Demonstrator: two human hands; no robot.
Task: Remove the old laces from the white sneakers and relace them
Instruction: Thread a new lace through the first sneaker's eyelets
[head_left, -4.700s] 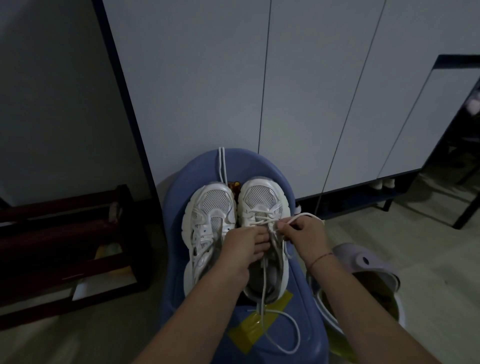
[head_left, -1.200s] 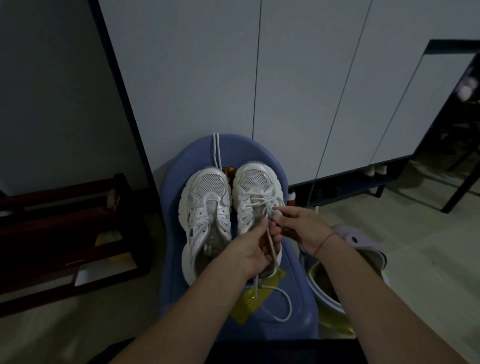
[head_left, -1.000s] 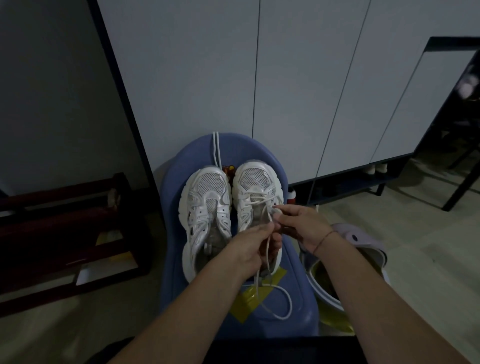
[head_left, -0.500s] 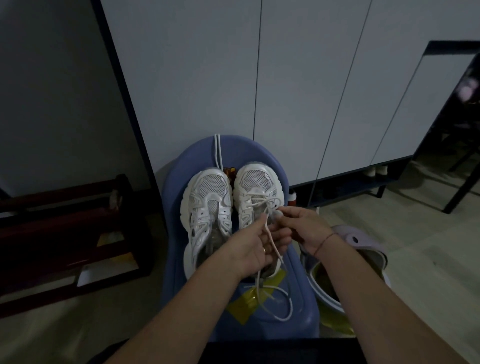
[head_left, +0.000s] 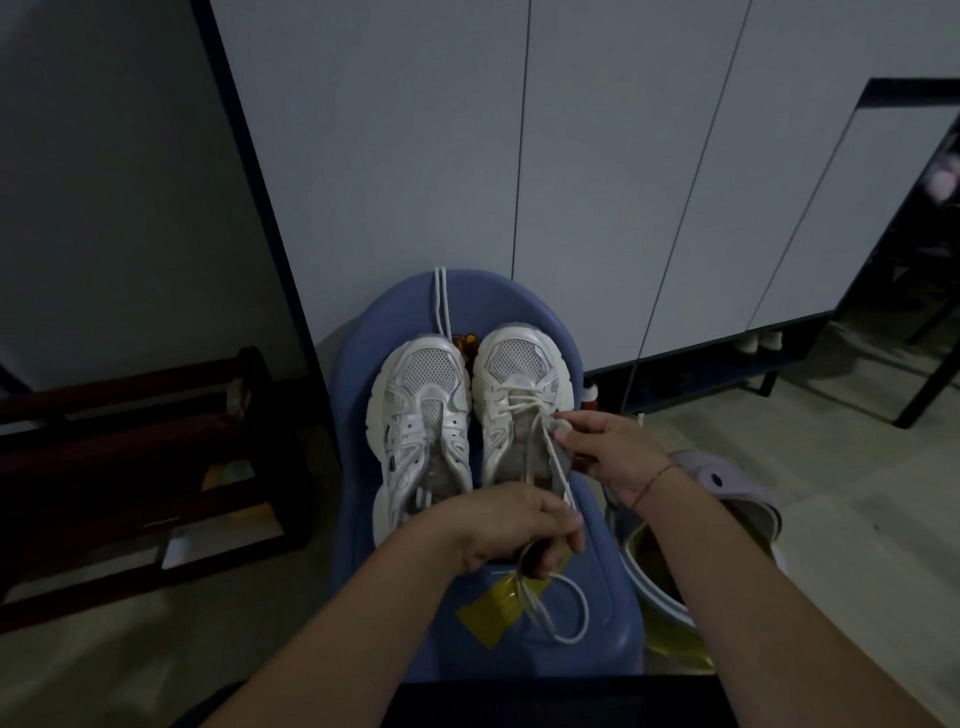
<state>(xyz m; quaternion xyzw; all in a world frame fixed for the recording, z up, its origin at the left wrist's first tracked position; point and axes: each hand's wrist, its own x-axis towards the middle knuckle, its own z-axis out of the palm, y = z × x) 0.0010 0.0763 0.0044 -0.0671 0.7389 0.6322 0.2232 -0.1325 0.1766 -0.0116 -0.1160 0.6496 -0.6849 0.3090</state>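
Note:
Two white sneakers stand side by side, toes away from me, on a blue plastic stool (head_left: 363, 332). The left sneaker (head_left: 421, 415) has no lace in its eyelets. The right sneaker (head_left: 519, 389) carries a white lace (head_left: 558, 473) crossed through its front eyelets. My left hand (head_left: 514, 525) grips that lace near the shoe's heel, stretching it taut toward me, and its loose end loops below on the stool. My right hand (head_left: 608, 447) holds the right side of the right sneaker at the eyelets. A second white lace (head_left: 441, 301) hangs over the stool's far edge.
White cabinet doors (head_left: 571, 156) rise right behind the stool. A dark wooden rack (head_left: 130, 467) stands on the floor at left. A pale purple bin (head_left: 727, 499) with an open lid sits close at right. Yellow tape (head_left: 493, 608) sticks to the stool's near part.
My left hand has drawn back toward me along the lace, pulling it taut out of the right sneaker. My right hand has stayed at the shoe's right side.

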